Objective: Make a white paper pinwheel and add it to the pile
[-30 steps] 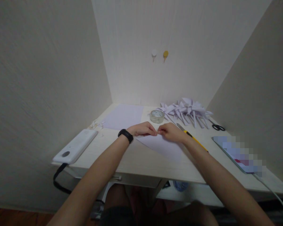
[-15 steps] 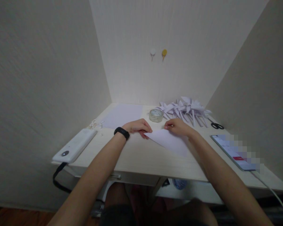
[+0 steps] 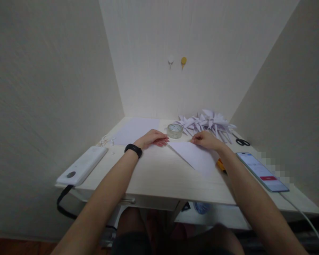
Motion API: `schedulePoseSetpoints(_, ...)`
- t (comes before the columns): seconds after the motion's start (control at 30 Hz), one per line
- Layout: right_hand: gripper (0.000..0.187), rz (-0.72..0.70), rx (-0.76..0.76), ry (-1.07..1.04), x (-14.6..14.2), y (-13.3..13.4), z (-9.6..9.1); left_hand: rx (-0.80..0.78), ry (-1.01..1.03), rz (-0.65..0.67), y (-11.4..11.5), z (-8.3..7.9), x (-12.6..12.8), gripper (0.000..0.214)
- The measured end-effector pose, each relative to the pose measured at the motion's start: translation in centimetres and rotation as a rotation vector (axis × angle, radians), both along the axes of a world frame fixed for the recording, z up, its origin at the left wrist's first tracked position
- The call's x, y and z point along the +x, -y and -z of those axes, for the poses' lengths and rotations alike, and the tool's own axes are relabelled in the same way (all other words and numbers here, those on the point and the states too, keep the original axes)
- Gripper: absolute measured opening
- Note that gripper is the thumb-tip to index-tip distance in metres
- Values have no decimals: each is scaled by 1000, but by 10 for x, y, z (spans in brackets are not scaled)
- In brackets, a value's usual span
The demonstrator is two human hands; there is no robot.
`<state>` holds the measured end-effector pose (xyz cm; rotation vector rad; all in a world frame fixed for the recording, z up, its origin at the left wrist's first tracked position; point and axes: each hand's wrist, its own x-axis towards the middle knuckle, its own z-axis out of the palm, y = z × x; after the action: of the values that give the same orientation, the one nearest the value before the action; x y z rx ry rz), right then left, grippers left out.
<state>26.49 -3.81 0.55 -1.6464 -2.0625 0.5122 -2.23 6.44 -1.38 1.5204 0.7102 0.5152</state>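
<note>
A white sheet of paper (image 3: 192, 156) lies at a slant on the table, one pointed corner towards my left hand. My left hand (image 3: 154, 138), with a black band on the wrist, rests just beyond that corner; its fingers are stretched out and hold nothing. At the paper's far edge, the thumb and fingers of my right hand (image 3: 206, 140) are pinched together on the sheet. Behind the hands stands a roll of clear tape (image 3: 174, 131). Partly hidden by my right forearm is an orange and black object (image 3: 221, 165) whose kind I cannot make out.
Several paper pinwheels (image 3: 208, 122) are heaped at the back right, beside black scissors (image 3: 242, 142). A phone (image 3: 264, 173) with a cable lies at the right. More paper (image 3: 135, 129) lies at the back left, near a white power bank-like device (image 3: 82, 166).
My left hand has let go of the paper's corner and moved slightly left, its fingers straightening. The right hand and paper have shifted a little right. The orange object has come into view.
</note>
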Motion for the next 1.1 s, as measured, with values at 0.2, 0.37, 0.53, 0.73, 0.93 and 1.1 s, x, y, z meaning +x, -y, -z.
schedulePoseSetpoints(0.2, 43, -105, -89, -137, -20, 5, 1, 189, -98, 180, 21, -1, 20, 46)
schedulePoseSetpoints(0.37, 39, -145, -87, -92, -30, 6, 3, 351, -152, 227, 27, 2, 25, 45)
schedulePoseSetpoints(0.53, 30, -177, -139, -123, -31, 5, 5, 400, -216, 249, 25, 5, 26, 44)
schedulePoseSetpoints(0.73, 38, -73, -261, -262, -14, 9, 0, 394, -243, 213, 13, 7, 14, 42)
schedulePoseSetpoints(0.93, 39, -223, -202, -178, -31, 10, 4, 446, -247, 285, 18, 6, 21, 43)
schedulePoseSetpoints(1.1, 31, -228, -237, -164, -35, 7, 10, 436, -251, 297, 24, 6, 28, 42)
